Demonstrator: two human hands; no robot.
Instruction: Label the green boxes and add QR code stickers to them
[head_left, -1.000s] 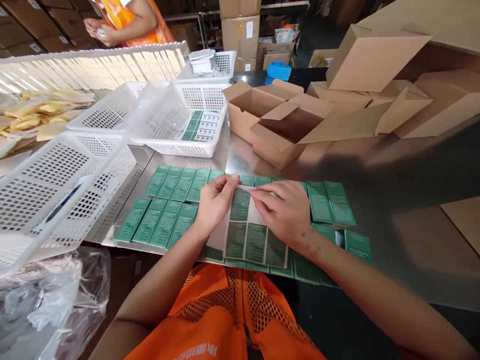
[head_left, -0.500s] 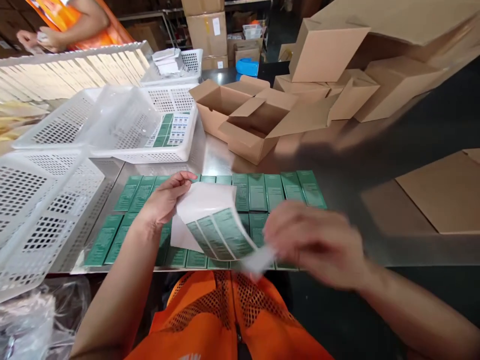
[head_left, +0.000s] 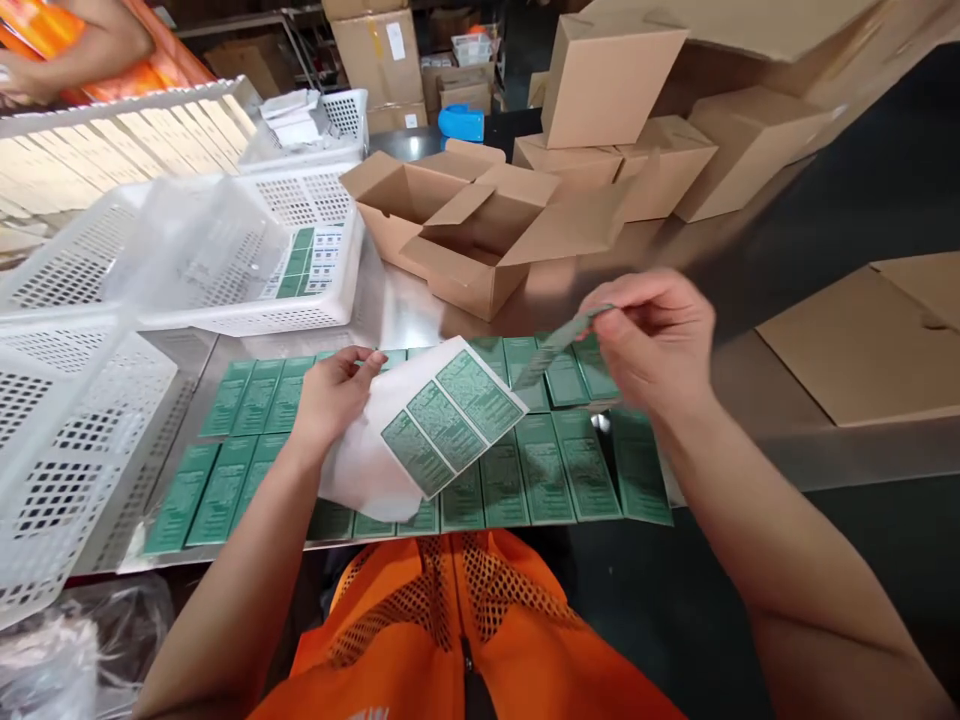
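My left hand (head_left: 341, 395) grips the upper left edge of a white label sheet (head_left: 367, 445) between thumb and fingers. Three green printed labels (head_left: 454, 420) are on the sheet. To the right, my right hand (head_left: 656, 340) pinches one end of a peeled green label (head_left: 556, 350), which hangs slanting down toward the sheet's right corner. Whether its lower end still touches the sheet, I cannot tell. Below both hands, several green boxes (head_left: 525, 470) lie in two rows along the table edge. One green box (head_left: 643, 465) at the right end sits slightly apart.
White perforated baskets (head_left: 247, 320) stand at the left, one holding more label sheets (head_left: 307, 262). Open cardboard boxes (head_left: 480, 290) lie behind the rows, with closed cartons (head_left: 607, 85) beyond. A flat cardboard piece (head_left: 862, 340) is at the right. Another person's arm (head_left: 97, 50) shows at far left.
My right hand has moved up and right, now holding a green label. A blurred white piece seen near it earlier is gone from view. The sheet has turned, its labels facing up.
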